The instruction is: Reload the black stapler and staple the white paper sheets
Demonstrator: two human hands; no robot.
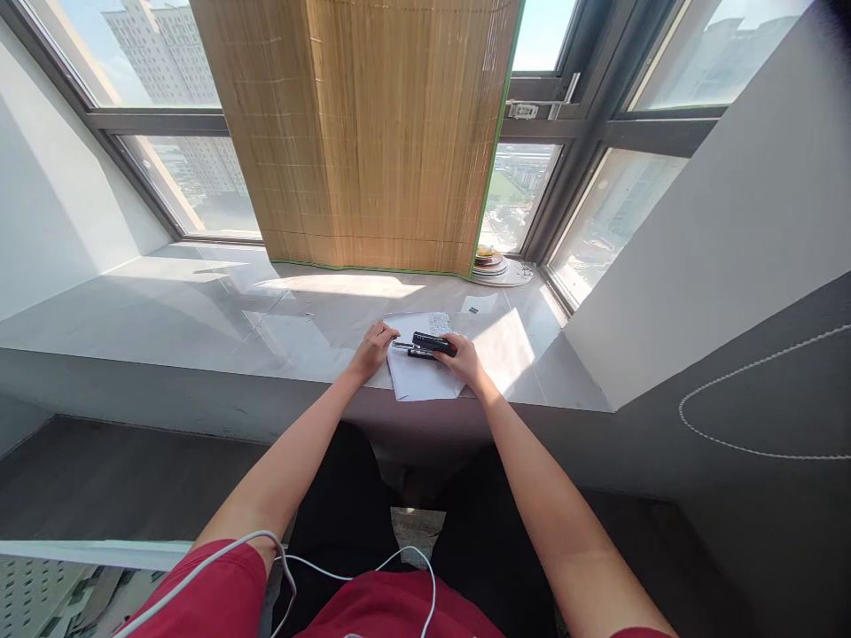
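A black stapler (pixel 432 345), its upper part swung up from the base, is held over a sheaf of white paper (pixel 425 379). My right hand (pixel 464 361) is closed around its rear end. At the stapler's front, my left hand (pixel 373 349) has thumb and fingertips pinched together beside the thin metal part that sticks out. Whatever lies between those left fingertips is too small to make out. Handwriting shows near the paper's upper edge.
The paper rests on a tiled window sill (pixel 299 341). A small white slip (pixel 480 305) lies behind it. Stacked plates (pixel 495 269) stand in the far right corner, beside a hanging bamboo blind (pixel 386 133). A white cable (pixel 219 554) crosses my lap.
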